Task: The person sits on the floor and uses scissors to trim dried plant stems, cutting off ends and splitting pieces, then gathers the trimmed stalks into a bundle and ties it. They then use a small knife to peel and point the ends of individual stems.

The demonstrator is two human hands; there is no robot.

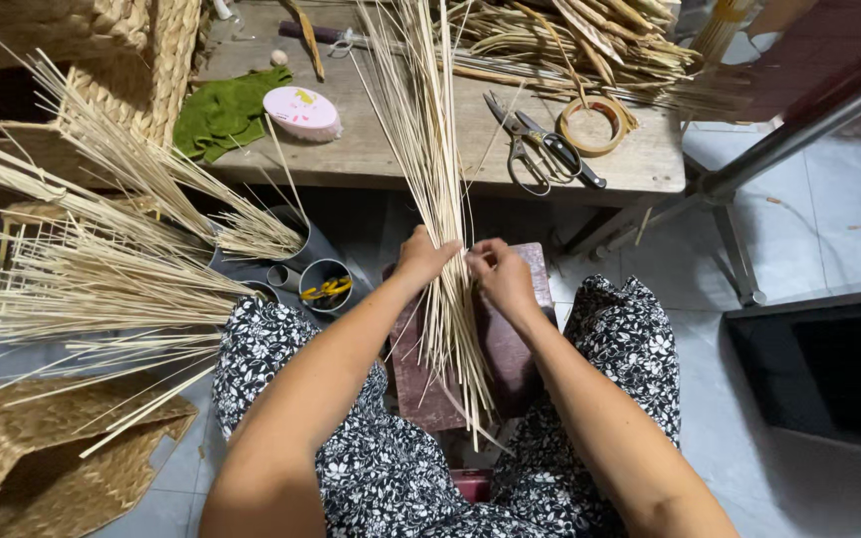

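Observation:
A long bundle of thin pale reed sticks (430, 130) stands upright between my knees, fanning out above and below. My left hand (423, 257) grips the bundle at its middle from the left. My right hand (500, 277) pinches the same spot from the right, fingers closed on the sticks. The lower ends (465, 384) rest against a dark reddish wooden block (510, 359) that stands between my legs. My lap is covered by a black-and-white flowered garment (371, 468).
A wooden workbench (650, 159) ahead holds scissors (535, 149), a tape roll (595, 125), a pink round tin (301, 110), a green cloth (221, 115) and piled cane strips (570, 45). More reed bundles (102, 279) stand in dark cans (326, 279) at left, beside woven baskets (32, 468).

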